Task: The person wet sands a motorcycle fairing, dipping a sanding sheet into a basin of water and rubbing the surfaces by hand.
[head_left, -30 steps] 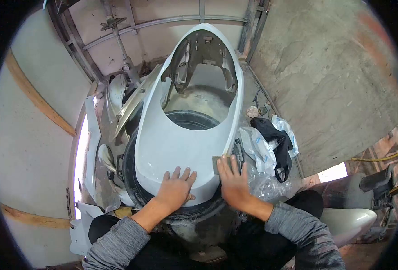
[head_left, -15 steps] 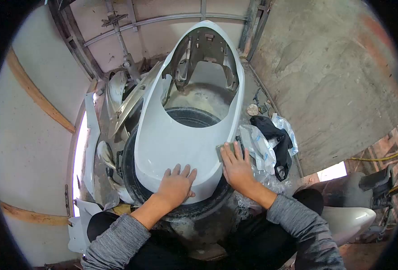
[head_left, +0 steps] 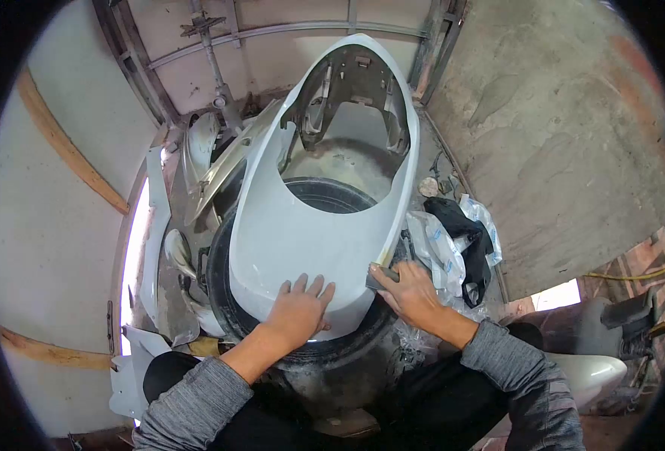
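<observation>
A large white curved panel (head_left: 302, 248) with a big opening rests on a black round tub (head_left: 223, 304). My left hand (head_left: 296, 310) lies on the panel's lower part, fingers spread, holding nothing. At the panel's lower right edge, my right hand (head_left: 411, 293) grips a small grey pad (head_left: 382, 278) between thumb and fingers. The pad is against the edge, just below a yellowish patch (head_left: 384, 256) on it.
Right of the panel lie a black cloth (head_left: 464, 233) and clear plastic bags (head_left: 437, 252). More curved panels (head_left: 231, 165) lean at the left. A white glossy part (head_left: 588, 376) is beside my right knee.
My right hand has turned and its fingers, flat on the pad before, now pinch it. The pad has tilted. My left hand remains on the panel. The whole view has shifted slightly.
</observation>
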`<state>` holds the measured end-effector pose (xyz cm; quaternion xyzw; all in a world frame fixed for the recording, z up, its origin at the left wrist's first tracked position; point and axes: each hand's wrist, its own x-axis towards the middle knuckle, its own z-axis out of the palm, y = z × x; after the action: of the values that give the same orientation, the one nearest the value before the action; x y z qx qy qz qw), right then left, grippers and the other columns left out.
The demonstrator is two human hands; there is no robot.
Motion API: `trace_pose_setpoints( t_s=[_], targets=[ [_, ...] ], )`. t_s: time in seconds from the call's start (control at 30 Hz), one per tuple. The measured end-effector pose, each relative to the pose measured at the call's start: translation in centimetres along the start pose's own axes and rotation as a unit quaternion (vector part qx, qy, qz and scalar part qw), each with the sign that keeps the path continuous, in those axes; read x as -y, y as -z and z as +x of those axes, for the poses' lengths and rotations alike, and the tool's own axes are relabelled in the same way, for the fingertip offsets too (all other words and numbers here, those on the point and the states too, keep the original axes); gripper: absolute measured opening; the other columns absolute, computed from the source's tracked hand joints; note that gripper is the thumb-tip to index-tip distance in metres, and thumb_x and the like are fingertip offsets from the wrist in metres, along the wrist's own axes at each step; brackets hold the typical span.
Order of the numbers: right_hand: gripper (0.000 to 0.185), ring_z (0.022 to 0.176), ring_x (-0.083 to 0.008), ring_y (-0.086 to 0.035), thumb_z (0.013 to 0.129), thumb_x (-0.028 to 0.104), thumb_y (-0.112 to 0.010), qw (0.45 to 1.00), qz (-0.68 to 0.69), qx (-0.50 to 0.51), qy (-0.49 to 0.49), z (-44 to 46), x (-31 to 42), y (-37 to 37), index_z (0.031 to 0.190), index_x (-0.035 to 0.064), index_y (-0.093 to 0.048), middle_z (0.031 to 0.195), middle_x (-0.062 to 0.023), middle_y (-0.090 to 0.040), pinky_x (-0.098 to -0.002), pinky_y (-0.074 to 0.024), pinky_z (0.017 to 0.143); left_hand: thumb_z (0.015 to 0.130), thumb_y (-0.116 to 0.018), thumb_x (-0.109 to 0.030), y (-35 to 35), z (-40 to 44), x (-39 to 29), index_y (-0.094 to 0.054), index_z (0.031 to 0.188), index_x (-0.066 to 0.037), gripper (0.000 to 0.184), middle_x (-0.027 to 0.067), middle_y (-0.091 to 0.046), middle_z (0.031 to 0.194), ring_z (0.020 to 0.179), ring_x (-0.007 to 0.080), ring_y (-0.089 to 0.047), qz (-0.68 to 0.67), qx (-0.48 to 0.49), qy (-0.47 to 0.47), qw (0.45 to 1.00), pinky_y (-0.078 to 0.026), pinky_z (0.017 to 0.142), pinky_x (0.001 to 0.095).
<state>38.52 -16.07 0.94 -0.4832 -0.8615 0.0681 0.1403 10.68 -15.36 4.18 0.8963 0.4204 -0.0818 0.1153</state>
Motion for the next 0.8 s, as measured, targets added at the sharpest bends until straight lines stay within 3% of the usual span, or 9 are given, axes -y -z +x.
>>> trace_pose_setpoints(
  t_s=[0.03,0.2,0.33,0.4,0.53,0.6,0.67,0.73,0.8],
  targets=[
    [0.059,0.088,-0.0319,-0.052,0.084,0.020,-0.075,0.997,-0.040,-0.048,0.038,0.4,-1.1,-0.4,0.140,0.0163,-0.059,0.094,-0.0138,-0.053,-0.0408,-0.0404,0.074,0.081,-0.078,-0.039,0.1,0.0,0.0,-0.043,0.148,-0.009,0.081,0.0163,-0.046,0.150,0.137,0.0408,-0.044,-0.001,0.000,0.000,1.000,-0.042,0.107,0.0537],
    [0.058,0.090,-0.0287,-0.052,0.083,0.024,-0.074,0.988,-0.122,-0.077,-0.046,2.2,-2.5,-0.2,0.137,0.0114,-0.060,0.091,-0.0107,-0.053,-0.0396,-0.0403,0.074,0.082,-0.078,-0.037,0.1,-0.2,-0.1,-0.042,0.149,-0.010,0.081,0.0161,-0.045,0.151,0.137,0.0412,-0.043,-0.007,0.006,-0.001,1.000,-0.042,0.107,0.0548],
    [0.055,0.086,-0.0283,-0.052,0.082,0.021,-0.074,0.992,-0.087,-0.061,0.072,1.4,-2.5,-0.6,0.135,0.0092,-0.061,0.090,-0.0112,-0.053,-0.0400,-0.0391,0.071,0.082,-0.078,-0.037,0.0,0.0,0.1,-0.041,0.150,-0.010,0.082,0.0164,-0.045,0.151,0.137,0.0415,-0.044,0.001,0.000,-0.003,1.000,-0.041,0.108,0.0550],
    [0.062,0.086,-0.0286,-0.052,0.079,0.024,-0.076,0.980,-0.161,-0.117,-0.017,3.0,-4.7,-0.3,0.137,0.0097,-0.060,0.090,-0.0101,-0.052,-0.0404,-0.0397,0.071,0.082,-0.077,-0.038,-0.2,-0.3,-0.1,-0.040,0.151,-0.010,0.082,0.0166,-0.044,0.151,0.137,0.0415,-0.044,-0.002,0.003,-0.003,1.000,-0.041,0.108,0.0551],
    [0.052,0.081,-0.0289,-0.052,0.082,0.019,-0.075,0.998,-0.044,-0.049,0.023,-0.2,0.2,-1.2,0.132,0.0153,-0.064,0.084,-0.0098,-0.052,-0.0423,-0.0382,0.069,0.082,-0.077,-0.039,0.1,-0.1,0.0,-0.040,0.151,-0.010,0.084,0.0172,-0.045,0.151,0.137,0.0417,-0.044,-0.002,0.007,-0.001,1.000,-0.040,0.109,0.0552],
    [0.051,0.081,-0.0291,-0.052,0.082,0.018,-0.075,0.994,-0.057,-0.086,0.046,1.2,-2.0,-1.0,0.132,0.0150,-0.064,0.083,-0.0104,-0.051,-0.0422,-0.0388,0.068,0.082,-0.077,-0.040,0.0,-0.1,0.1,-0.040,0.151,-0.010,0.084,0.0172,-0.045,0.151,0.137,0.0418,-0.044,0.001,0.009,-0.002,1.000,-0.040,0.109,0.0552],
    [0.058,0.082,-0.0287,-0.052,0.078,0.021,-0.079,0.977,-0.129,-0.166,-0.022,3.2,-4.6,-1.1,0.134,0.0154,-0.064,0.082,-0.0098,-0.050,-0.0415,-0.0396,0.068,0.082,-0.077,-0.040,0.2,-0.3,-0.1,-0.040,0.151,-0.010,0.084,0.0174,-0.045,0.151,0.138,0.0421,-0.043,-0.005,0.013,-0.003,1.000,-0.040,0.109,0.0551],
    [0.056,0.081,-0.0284,-0.052,0.079,0.022,-0.078,0.983,-0.105,-0.143,-0.057,2.1,-2.0,-1.5,0.133,0.0156,-0.065,0.082,-0.0093,-0.050,-0.0416,-0.0393,0.067,0.082,-0.077,-0.040,-0.2,-0.3,-0.1,-0.040,0.151,-0.010,0.083,0.0173,-0.045,0.151,0.138,0.0421,-0.043,-0.002,0.015,-0.003,1.000,-0.040,0.109,0.0550],
    [0.048,0.081,-0.0295,-0.052,0.084,0.021,-0.073,0.997,-0.018,-0.076,0.013,0.2,0.5,-1.7,0.131,0.0145,-0.066,0.083,-0.0102,-0.052,-0.0432,-0.0386,0.067,0.082,-0.077,-0.040,-0.2,-0.2,0.1,-0.041,0.151,-0.010,0.083,0.0173,-0.045,0.151,0.138,0.0421,-0.043,0.004,0.010,0.000,1.000,-0.040,0.109,0.0549]
  ],
)
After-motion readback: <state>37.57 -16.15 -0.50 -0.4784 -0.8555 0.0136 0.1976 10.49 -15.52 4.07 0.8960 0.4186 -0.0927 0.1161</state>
